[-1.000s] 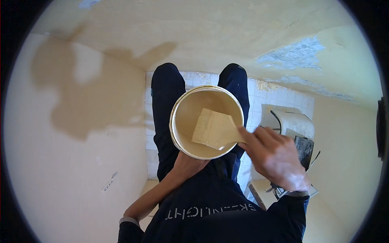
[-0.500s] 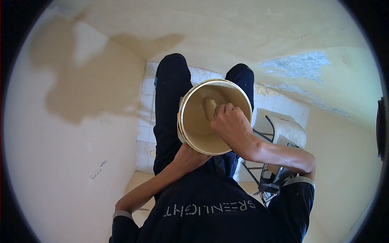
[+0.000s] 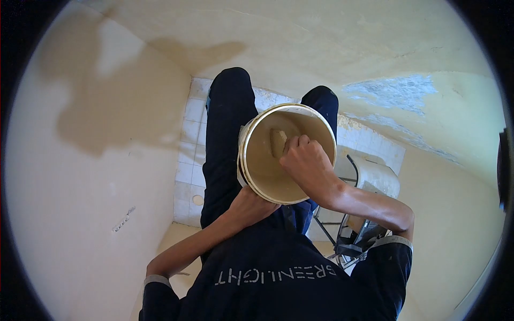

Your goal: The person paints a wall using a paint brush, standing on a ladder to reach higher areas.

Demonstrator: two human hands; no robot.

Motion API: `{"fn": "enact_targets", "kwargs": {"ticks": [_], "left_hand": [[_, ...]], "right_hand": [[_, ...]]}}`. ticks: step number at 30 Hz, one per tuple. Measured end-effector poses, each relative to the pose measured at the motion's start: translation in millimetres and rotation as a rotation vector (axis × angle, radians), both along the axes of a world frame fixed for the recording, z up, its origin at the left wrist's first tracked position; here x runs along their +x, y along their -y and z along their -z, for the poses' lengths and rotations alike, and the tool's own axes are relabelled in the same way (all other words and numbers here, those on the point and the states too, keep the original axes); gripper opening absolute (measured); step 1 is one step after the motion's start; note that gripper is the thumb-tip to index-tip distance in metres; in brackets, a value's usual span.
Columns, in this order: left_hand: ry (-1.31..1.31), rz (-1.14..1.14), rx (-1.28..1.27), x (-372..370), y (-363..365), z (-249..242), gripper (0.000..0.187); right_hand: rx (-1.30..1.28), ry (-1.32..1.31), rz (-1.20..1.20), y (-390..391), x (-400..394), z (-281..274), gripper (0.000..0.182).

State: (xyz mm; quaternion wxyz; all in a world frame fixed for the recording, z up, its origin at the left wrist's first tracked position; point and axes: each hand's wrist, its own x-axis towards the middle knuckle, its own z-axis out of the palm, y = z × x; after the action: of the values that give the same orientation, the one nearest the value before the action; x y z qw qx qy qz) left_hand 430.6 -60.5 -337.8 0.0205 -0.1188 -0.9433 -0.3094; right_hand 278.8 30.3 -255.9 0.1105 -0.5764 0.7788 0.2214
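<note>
A round whitish bucket (image 3: 251, 182) sits between my knees, its opening tilted up toward me and its inside coated in tan. My left hand (image 3: 254, 207) grips it from below, at the near left side of the rim, with most of the fingers hidden behind the bucket. Reaching in over the right side, my right hand (image 3: 309, 163) is closed around a flat tan-coated tool (image 3: 278, 142). Its working end shows left of my knuckles, inside the bucket. The coating and my fingers hide what kind of tool it is.
A chair-like metal frame with a pale curved shell (image 3: 377, 179) stands on the right, beside my right forearm. Ahead, the wall has a peeled bluish-white patch (image 3: 399, 92). White floor tiles (image 3: 184, 171) show left of my legs, next to the left wall (image 3: 80, 214).
The view has shifted slightly. My right hand and the tool have moved only a little within the bucket, and my left hand keeps its grip.
</note>
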Motion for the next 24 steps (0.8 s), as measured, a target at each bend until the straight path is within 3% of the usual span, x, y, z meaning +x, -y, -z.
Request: {"fn": "enact_targets", "kwargs": {"ticks": [6,8,13,20,22,23,24], "left_hand": [[-0.068,0.01,-0.041,-5.5,1.8,-5.1,0.028],[-0.042,0.004,-0.016,-5.8,2.3,-6.5,0.028],[-0.007,-0.01,0.03,-6.0,1.5,-8.1,0.029],[-0.023,0.021,0.037,-6.3,2.0,-8.2,0.031],[-0.051,0.038,0.023,-7.1,2.8,-8.8,0.031],[0.017,0.031,0.043,-1.7,0.8,-14.6,0.031],[0.072,0.022,0.055,-0.5,0.0,-17.0,0.031]], "right_hand": [[0.018,0.033,0.021,-3.8,-7.0,-10.7,0.022],[-0.082,0.082,0.074,-13.8,-12.1,-21.7,0.032],[-0.341,0.215,0.174,-47.9,-27.0,-52.1,0.035],[-0.601,0.701,0.536,-86.6,-37.3,-68.3,0.024],[-0.654,0.945,0.791,-95.0,-37.0,-69.6,0.02],[-0.653,0.942,0.804,-104.5,-33.4,-65.6,0.02],[-0.747,1.121,0.877,-115.2,-32.0,-53.4,0.02]]}}
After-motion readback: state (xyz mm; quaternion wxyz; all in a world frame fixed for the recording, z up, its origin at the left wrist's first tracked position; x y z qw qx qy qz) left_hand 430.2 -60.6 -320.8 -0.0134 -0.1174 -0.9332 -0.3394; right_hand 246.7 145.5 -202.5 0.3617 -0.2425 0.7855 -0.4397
